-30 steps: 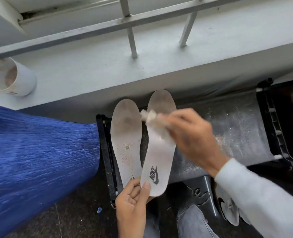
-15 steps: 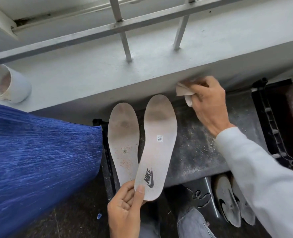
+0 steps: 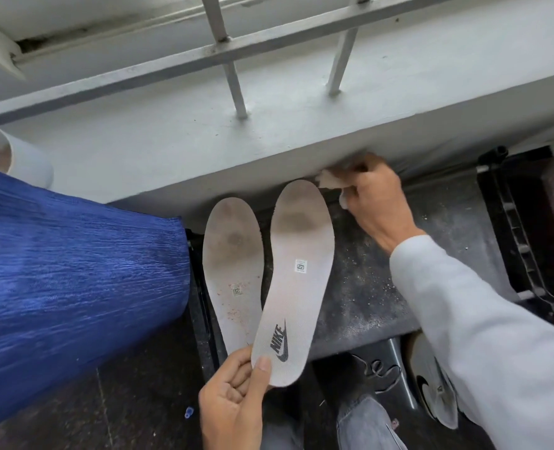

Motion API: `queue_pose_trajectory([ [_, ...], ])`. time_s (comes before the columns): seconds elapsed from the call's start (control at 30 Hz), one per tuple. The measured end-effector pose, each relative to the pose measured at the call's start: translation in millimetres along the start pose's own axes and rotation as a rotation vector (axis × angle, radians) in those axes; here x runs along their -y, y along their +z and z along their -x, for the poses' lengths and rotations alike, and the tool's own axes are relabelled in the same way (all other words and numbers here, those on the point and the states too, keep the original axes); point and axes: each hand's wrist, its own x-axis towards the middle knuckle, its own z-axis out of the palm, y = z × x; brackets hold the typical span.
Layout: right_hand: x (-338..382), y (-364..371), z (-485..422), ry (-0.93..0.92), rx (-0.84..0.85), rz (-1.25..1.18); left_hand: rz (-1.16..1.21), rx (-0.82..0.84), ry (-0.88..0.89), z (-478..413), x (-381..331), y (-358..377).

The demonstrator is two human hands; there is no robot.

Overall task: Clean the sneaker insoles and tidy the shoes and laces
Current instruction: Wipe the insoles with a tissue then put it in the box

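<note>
My left hand pinches the heels of two white insoles and fans them upward. The right insole carries a dark logo at the heel and a grey smudge near the toe. The left insole is stained with brown specks. My right hand grips a crumpled soiled tissue just right of the right insole's toe, close under the ledge. Part of a white sneaker and a loose lace lie low on the right, half hidden by my sleeve.
A painted ledge with a metal window grille runs across the top. A white cup lies on the ledge at left. Blue fabric fills the left side. A dusty dark surface and black rack sit right.
My right hand lifted the tissue off the right insole, swung up and right to the ledge, then drifted slightly back toward the insole's toe. My left hand kept holding both insoles.
</note>
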Motion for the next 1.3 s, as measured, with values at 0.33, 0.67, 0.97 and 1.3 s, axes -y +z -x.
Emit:
queue_pose_trajectory([
  [0.33,32.8,5.1,41.8,-0.578,0.296,0.079,-0.035,0.043,-0.019,-0.3,3.7,-7.0],
  [0.67,47.7,-31.1,36.4,-0.271,0.064,-0.105,-0.044,-0.028,-0.053,-3.4,-0.5,-2.4],
  [0.97,45.8,-12.3,103.5,-0.713,0.407,-0.095,-0.016,-0.069,-0.082,0.3,-7.0,6.1],
  [1.3,30.1,-20.4,24.4,-0.283,-0.089,0.012,-0.009,-0.05,-0.102,6.0,-6.8,6.7],
])
